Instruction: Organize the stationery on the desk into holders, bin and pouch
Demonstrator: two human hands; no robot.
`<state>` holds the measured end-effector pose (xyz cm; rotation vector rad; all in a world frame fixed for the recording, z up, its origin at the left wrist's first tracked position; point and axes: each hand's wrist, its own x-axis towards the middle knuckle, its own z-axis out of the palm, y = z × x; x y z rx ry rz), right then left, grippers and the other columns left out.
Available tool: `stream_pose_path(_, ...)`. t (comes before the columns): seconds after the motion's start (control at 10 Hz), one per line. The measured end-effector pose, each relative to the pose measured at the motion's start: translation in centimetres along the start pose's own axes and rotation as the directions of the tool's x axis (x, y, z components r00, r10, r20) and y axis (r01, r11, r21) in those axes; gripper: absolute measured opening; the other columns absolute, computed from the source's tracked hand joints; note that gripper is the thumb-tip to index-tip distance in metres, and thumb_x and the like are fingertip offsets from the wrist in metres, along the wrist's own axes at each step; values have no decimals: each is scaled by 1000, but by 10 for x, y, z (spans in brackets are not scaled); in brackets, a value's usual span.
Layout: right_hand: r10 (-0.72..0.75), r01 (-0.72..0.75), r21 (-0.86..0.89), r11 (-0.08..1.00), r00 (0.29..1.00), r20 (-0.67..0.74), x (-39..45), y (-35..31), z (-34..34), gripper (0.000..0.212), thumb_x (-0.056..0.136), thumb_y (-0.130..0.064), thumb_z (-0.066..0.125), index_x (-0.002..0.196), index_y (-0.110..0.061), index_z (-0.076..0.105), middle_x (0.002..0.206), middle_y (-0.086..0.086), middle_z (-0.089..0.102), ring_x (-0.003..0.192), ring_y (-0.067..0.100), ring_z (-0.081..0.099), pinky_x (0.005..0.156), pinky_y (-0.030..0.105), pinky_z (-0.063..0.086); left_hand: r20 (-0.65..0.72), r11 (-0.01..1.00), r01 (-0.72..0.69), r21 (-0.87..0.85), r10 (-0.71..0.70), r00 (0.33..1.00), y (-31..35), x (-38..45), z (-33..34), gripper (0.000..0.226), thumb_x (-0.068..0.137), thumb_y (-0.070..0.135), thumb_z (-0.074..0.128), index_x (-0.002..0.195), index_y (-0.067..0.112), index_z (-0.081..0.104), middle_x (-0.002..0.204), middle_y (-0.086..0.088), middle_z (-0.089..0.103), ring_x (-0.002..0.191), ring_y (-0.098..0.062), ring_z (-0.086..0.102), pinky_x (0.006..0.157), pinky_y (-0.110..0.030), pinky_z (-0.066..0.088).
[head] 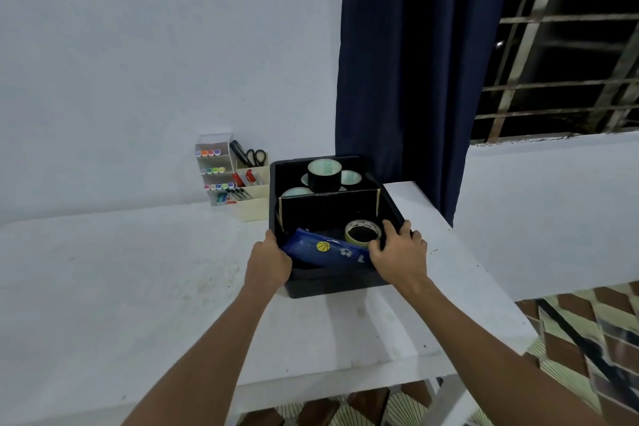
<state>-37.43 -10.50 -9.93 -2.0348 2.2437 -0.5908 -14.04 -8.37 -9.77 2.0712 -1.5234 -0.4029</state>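
A black bin [333, 282] sits at the right side of the white desk [121, 287]. My left hand [268, 264] grips its near-left rim and my right hand [399, 254] grips its near-right rim. In the bin's front part lie a blue pouch [326, 249] with a basketball sticker and a pale tape roll [362, 232]. Behind a cardboard divider [328, 195] stand several tape rolls, a black one [324, 175] on top. A cream holder [254, 199] against the wall has scissors [254, 156] and pens. A clear tiered holder [214, 169] shows rows of coloured markers.
A dark blue curtain [408, 62] hangs right behind the bin. A barred window [567, 45] is at the upper right above a white ledge. The desk's right edge runs close beside the bin, with patterned floor tiles [581, 339] below.
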Motion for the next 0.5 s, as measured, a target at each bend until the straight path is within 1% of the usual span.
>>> stream_pose_path(0.1,-8,8,-18,1000,1000,18,-2,0,-1,59,87,-42,38,140,-17,42,138,23,43,117,41,44,97,46,37,37,1000,12,-18,-12,999,0,0,-3,34,89,6,42,123,6,46,115,-20,60,104,-35,58,86,-37,46)
stream_pose_path(0.2,-58,60,-37,998,997,42,0,-3,-6,64,85,-45,36,142,-16,40,144,22,39,127,41,37,105,48,30,71,1000,17,-11,-16,997,1,0,-10,33,92,12,41,124,8,47,119,-18,60,106,-33,58,89,-38,47)
stream_pose_path(0.3,-199,201,-10,980,978,66,9,-19,-13,59,90,-39,45,144,-14,37,149,19,33,138,37,26,113,47,20,72,1000,-7,30,5,997,6,1,-35,38,97,22,40,129,4,47,128,-19,54,114,-34,53,95,-40,44)
stream_pose_path(0.4,-385,388,84,918,922,-46,26,-63,-37,56,91,-35,44,141,-9,40,146,21,36,137,37,27,113,45,23,-76,990,-131,46,134,988,13,19,-78,48,94,30,42,138,10,42,133,-15,50,121,-33,51,98,-42,46)
stream_pose_path(0.5,-553,567,90,819,821,-140,48,-122,-78,52,94,-31,43,141,-8,40,148,18,32,140,34,23,117,44,21,-215,961,-270,66,278,936,28,43,-130,46,93,26,42,135,9,42,132,-16,47,121,-34,49,94,-46,47)
